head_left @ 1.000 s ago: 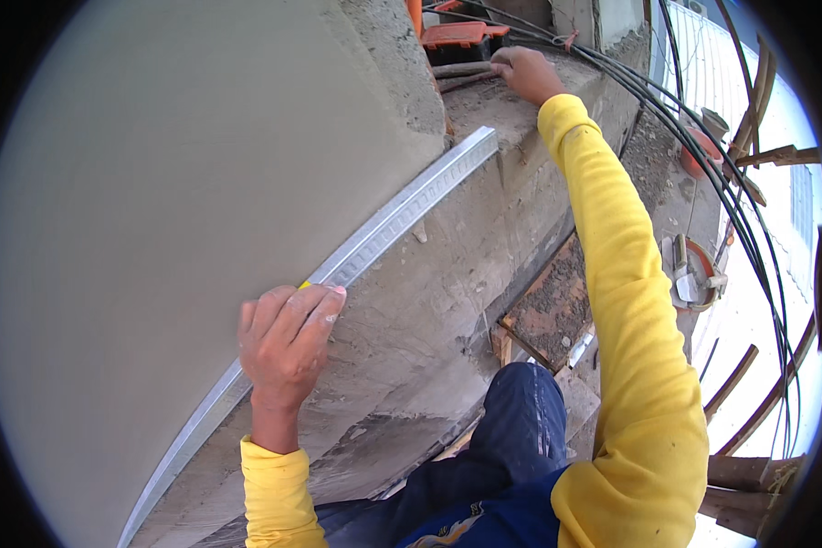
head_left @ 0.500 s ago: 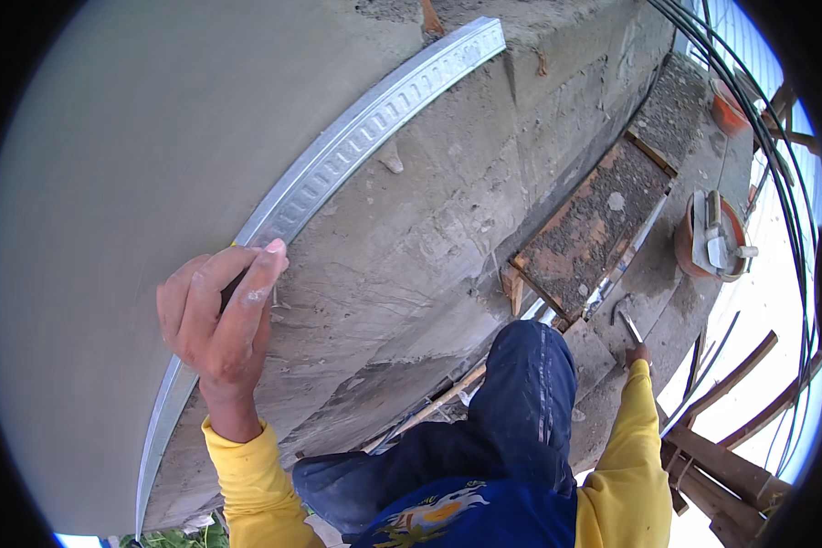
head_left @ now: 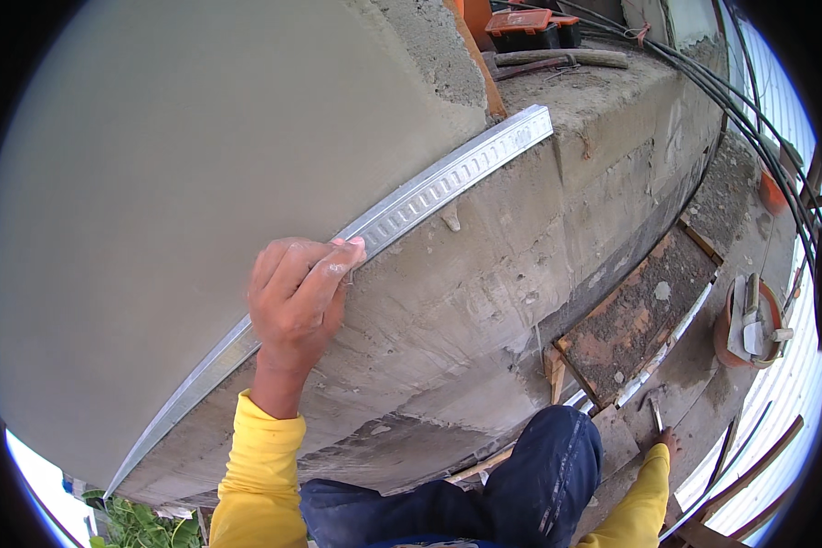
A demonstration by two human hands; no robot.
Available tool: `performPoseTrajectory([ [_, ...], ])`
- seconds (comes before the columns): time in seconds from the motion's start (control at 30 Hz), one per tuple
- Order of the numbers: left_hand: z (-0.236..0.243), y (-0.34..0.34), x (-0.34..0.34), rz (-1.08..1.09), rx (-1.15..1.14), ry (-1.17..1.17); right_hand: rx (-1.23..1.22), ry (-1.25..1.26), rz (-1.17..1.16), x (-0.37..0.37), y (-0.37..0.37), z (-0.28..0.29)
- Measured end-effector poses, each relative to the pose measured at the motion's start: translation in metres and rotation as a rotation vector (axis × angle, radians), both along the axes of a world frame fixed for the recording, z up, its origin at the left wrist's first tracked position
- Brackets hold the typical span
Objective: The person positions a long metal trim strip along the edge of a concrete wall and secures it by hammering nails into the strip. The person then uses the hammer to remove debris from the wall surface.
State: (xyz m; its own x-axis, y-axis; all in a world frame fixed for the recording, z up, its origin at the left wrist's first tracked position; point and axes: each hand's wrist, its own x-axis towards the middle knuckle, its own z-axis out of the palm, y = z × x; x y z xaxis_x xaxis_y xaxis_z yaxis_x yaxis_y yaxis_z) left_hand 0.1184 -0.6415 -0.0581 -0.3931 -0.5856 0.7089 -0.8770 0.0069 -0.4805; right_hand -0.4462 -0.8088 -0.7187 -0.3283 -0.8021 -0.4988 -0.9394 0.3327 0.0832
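Observation:
A long galvanized metal channel (head_left: 447, 181), with a row of stamped slots, lies along the edge between the smooth grey plaster (head_left: 183, 155) and the rough concrete face (head_left: 466, 283). My left hand (head_left: 300, 285) is closed round it near its middle, thumb and fingertips on the slotted side. At the lower right, close to the plank walkway, my right hand (head_left: 669, 442) is closed on a slim tool with a light handle, which looks like a hammer (head_left: 656, 415). Its head is small and hard to make out.
A dirt-covered board (head_left: 644, 315) lies beside the wall. An orange bucket (head_left: 723, 338) holds trowels; another orange bucket (head_left: 773, 192) stands farther off. Black cables (head_left: 749, 123) hang at the right. A black-and-orange toolbox (head_left: 530, 32) sits on the ledge near a long-handled tool (head_left: 566, 58).
The view has shifted, bringing the toolbox on the ledge into sight. My left hand still grips the channel, and my right hand still holds the tool low by the planks.

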Motion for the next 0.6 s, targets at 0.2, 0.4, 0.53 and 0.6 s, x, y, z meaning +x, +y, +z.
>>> performPoseTrajectory([
  [0.2,-0.001,-0.001,-0.002,0.021,-0.008,-0.018,-0.409,-0.265,-0.099,0.023,0.021,0.044],
  [0.4,-0.001,-0.013,-0.008,-0.017,-0.029,0.021,-0.986,-0.919,-0.172,0.067,0.026,0.106],
  [0.53,-0.001,-0.006,-0.002,0.000,-0.037,0.002,-0.890,-1.663,-0.290,0.200,0.065,0.332],
  [0.6,-0.003,-0.004,0.001,0.009,-0.036,-0.005,-0.915,-1.844,-0.179,0.236,0.075,0.372],
])
